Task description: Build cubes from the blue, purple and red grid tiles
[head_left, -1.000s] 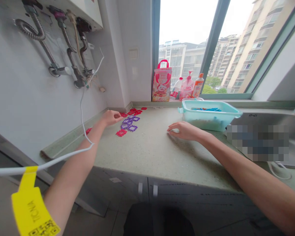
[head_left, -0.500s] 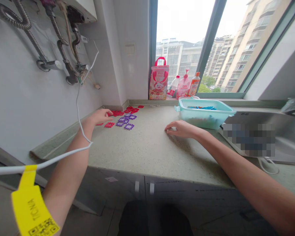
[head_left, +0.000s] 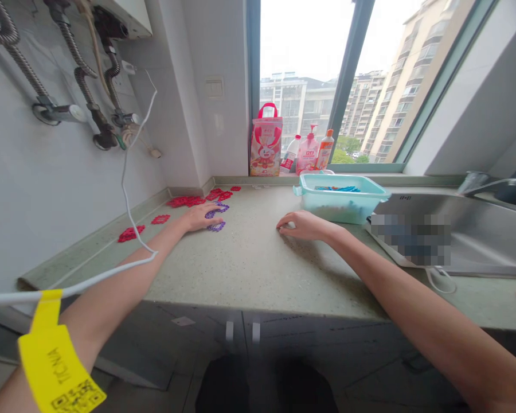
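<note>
My left hand (head_left: pixel 199 217) is low over the counter, fingers and thumb apart, reaching across the purple square pieces with notched edges (head_left: pixel 217 227). It partly covers them, and whether the fingertips press on any is unclear. Red pieces of the same kind lie in a spread group (head_left: pixel 186 201) behind that hand. A single red piece (head_left: pixel 160 219) and a red pile (head_left: pixel 131 233) are to its left. Further right, my right hand (head_left: pixel 303 225) rests on the counter with fingers curled and the fingertips close to the thumb. I cannot make out anything between them.
A light teal basket (head_left: pixel 344 201) holding blue items stands behind my right hand, beside the steel sink (head_left: pixel 490 229). On the sill are a pink bag (head_left: pixel 266 146) and several bottles (head_left: pixel 308 152). A white cable (head_left: pixel 107 274) with a yellow tag (head_left: pixel 58 367) crosses my left forearm.
My left hand has moved right, from the red pieces onto the purple ones. A red pile and a lone red piece now show at the left. My right hand keeps its curled pose.
</note>
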